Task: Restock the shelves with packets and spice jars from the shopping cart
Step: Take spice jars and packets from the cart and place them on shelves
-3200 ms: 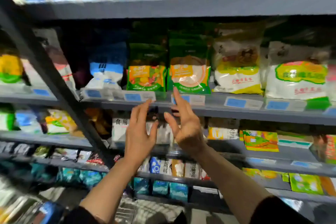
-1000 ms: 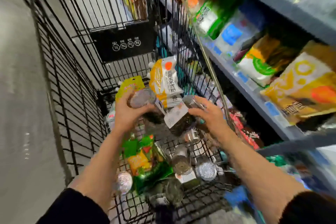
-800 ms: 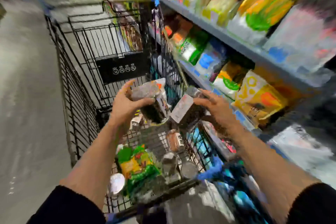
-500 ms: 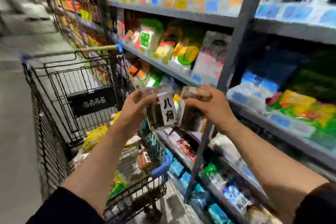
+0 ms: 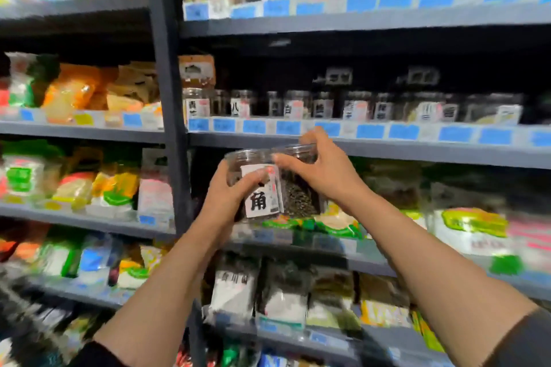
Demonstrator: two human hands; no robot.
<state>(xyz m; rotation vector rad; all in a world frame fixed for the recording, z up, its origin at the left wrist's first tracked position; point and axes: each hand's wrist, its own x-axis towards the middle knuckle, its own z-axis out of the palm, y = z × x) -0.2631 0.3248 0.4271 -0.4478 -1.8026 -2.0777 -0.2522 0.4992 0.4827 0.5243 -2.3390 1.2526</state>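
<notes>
1. Head view: the left hand (image 5: 229, 197) grips a clear spice jar (image 5: 253, 185) with fingers and thumb curled round its side, the thumb lying across the top of the jar's white label (image 5: 262, 192).
2. The right hand (image 5: 323, 171) grips a second clear jar (image 5: 299, 185) filled with small dark seeds, its fingers curled over the lid rim from above and its thumb stretched across toward the left hand's jar.
3. The two jars sit side by side and touching, held upright between the hands in front of the shelving.
4. Just above both hands runs a grey shelf edge (image 5: 417, 147) with blue price tags (image 5: 369, 131); on that shelf stands a row of labelled spice jars (image 5: 298, 104), blurred.
5. Directly behind and below the hands, the next shelf down holds green and white packets (image 5: 337, 222).
6. Left of the left hand stands a grey upright post (image 5: 167, 104); beyond it are shelves of orange, yellow and green packets (image 5: 77, 92).
7. Below the forearms lie dark and white bags (image 5: 283, 292) on a lower shelf.
8. Dark sleeves (image 5: 524, 340) cover both arms near the elbows.
</notes>
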